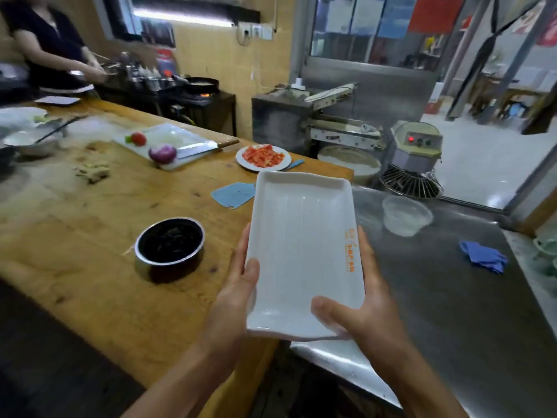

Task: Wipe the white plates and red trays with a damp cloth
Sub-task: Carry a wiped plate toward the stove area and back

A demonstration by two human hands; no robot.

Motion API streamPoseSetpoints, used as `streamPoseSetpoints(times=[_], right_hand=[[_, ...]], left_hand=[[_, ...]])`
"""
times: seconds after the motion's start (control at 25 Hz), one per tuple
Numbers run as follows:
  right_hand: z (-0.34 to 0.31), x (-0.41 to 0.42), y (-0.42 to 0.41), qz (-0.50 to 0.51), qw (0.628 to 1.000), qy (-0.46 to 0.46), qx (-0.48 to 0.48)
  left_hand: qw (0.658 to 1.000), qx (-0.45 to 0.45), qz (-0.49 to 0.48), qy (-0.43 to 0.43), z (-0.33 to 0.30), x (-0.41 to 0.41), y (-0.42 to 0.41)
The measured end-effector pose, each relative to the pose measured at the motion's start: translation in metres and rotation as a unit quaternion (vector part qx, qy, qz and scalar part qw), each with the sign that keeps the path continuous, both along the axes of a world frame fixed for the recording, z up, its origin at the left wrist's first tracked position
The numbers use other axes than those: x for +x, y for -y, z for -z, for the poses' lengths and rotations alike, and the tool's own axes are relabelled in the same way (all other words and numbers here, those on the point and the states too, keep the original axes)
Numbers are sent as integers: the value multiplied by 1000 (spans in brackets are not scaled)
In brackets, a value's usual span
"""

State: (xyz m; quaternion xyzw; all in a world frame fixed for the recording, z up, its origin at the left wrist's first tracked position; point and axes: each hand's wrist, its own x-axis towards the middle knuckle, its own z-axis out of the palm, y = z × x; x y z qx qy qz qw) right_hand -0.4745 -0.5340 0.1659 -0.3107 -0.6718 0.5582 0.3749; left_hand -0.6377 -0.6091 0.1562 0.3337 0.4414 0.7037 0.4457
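I hold the plate (301, 251) over the counter edge, left hand (238, 294) and right hand (358, 315) gripping its sides. I'd free one hand for the cloth (483, 256), right of the plate.

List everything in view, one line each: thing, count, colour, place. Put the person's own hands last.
rectangular plate: 1, white with orange print, held in both hands
round plate: 1, white, holding chopped red pieces, far edge of the wooden table
metal bowl: 1, silver with dark contents, on the wooden table
cutting board: 1, white, with a cleaver, red onion and tomato
scraper: 1, light blue, on the wooden table
plastic container: 1, clear, on the steel counter
cloth: 1, blue, crumpled on the steel counter
mixer: 1, grey, beyond the counter
left hand: grips the plate's left edge
right hand: grips its right edge
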Motion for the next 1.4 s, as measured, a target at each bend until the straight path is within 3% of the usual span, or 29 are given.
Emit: streamPoseSetpoints(times=[0.28,0.68,0.96,1.12,1.4], right_hand=[[-3,-142,71,-122,992,16,-6],[-14,-319,153,-306,952,9,12],[-6,-430,164,-438,899,-2,12],[-7,-497,167,-503,864,-13,16],[-4,-599,194,-586,809,-44,15]], left_hand=[[991,-2,-130,-13,-1,-120,112],[949,20,-312,-46,-18,-240,238],[893,-10,-449,-34,-14,-302,267],[846,-30,-527,-69,-17,-342,278],[796,-35,-596,-99,-18,-419,301]])
